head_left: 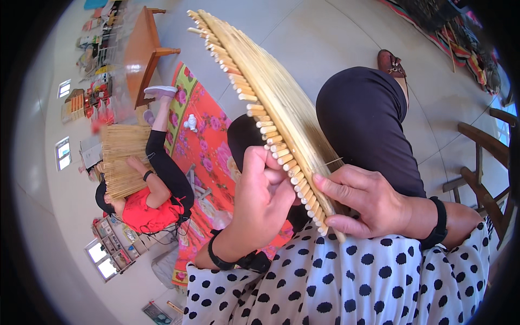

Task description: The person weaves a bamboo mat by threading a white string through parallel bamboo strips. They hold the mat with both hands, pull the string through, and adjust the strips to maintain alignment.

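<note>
A long mat of pale straw-coloured stalks (281,97) stands on edge across my lap, its cut round ends facing left. A flat strip (273,111) of the same colour runs along those ends. My right hand (365,200) grips the mat's near end, thumb on the strip and the other fingers largely hidden behind. A thin needle-like piece (333,161) sticks out just above that thumb; I cannot tell whether it is needle or thread. On the other side, my left hand (262,197) is closed against the stalk ends, its fingers curled; what they pinch is hidden.
At left, another person (149,208) in red holds a similar stalk mat (124,157). A red flowered cloth (203,130) covers the floor there, with a small white object (190,123) on it. A wooden table (142,57) stands beyond; a wooden chair (482,143) is at right.
</note>
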Available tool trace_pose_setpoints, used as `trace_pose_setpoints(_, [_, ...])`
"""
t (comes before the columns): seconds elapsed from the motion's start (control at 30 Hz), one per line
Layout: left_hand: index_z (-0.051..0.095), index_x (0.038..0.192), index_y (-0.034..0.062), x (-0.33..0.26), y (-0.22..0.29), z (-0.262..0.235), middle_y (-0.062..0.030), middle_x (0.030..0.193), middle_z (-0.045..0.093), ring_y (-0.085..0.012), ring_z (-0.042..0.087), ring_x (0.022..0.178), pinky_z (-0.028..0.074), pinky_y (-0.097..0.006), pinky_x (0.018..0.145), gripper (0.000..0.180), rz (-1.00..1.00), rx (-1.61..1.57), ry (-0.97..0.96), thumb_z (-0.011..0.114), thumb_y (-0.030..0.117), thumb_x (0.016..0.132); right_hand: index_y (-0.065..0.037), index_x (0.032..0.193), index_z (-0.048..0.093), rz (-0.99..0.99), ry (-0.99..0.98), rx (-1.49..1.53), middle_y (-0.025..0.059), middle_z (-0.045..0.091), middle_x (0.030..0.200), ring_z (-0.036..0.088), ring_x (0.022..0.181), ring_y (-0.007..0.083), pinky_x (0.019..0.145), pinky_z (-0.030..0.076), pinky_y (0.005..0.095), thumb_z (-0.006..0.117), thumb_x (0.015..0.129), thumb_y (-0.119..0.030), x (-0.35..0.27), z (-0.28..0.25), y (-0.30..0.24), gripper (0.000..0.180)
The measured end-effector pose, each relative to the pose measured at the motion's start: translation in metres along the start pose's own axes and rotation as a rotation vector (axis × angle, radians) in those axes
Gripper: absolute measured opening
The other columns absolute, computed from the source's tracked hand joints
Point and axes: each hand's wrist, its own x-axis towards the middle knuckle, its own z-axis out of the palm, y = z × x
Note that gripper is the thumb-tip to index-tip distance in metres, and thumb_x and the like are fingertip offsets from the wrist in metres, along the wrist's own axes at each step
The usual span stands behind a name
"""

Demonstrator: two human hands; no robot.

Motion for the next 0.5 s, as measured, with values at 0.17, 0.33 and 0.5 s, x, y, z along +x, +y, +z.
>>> trace_pose_setpoints(0.17, [0.044,0.103,0.0027,-0.002,0.01,-0.047,-0.0071,0.087,0.062,-0.0112,0.062,0.073,0.048,-0.025,0.066,0.014,-0.004,0.406,-0.031,0.048,0.016,0.102,-0.001,0.142,0.046,0.029,-0.075,0.01,0.0154,0.058,0.103,0.06,0.086,0.0319,0.077,0.053,0.0383,0.071,0.086,-0.025,0.001,0.003,-0.006,0.066])
trace_pose_setpoints(0.33, [0.021,0.147,-0.0003,0.034,0.004,-0.063,-0.02,0.122,0.058,-0.0229,0.059,0.109,0.051,-0.033,0.082,0.07,0.089,0.109,0.413,0.06,0.03,0.097,-0.002,0.149,0.036,0.095,-0.215,-0.021,0.0183,0.053,0.115,0.056,0.1,0.0343,0.086,0.05,0.0407,0.068,0.087,-0.031,0.002,0.014,-0.013,0.075])
trace_pose_setpoints(0.5, [0.015,0.15,-0.0006,0.054,-0.028,-0.062,-0.0203,0.13,0.053,-0.0251,0.057,0.117,0.048,-0.037,0.098,0.078,0.225,-0.223,0.217,0.062,-0.001,0.087,-0.002,0.15,0.033,0.068,-0.271,-0.077,0.0206,0.051,0.118,0.053,0.107,0.0379,0.092,0.047,0.0428,0.069,0.086,-0.034,0.007,0.035,-0.023,0.08])
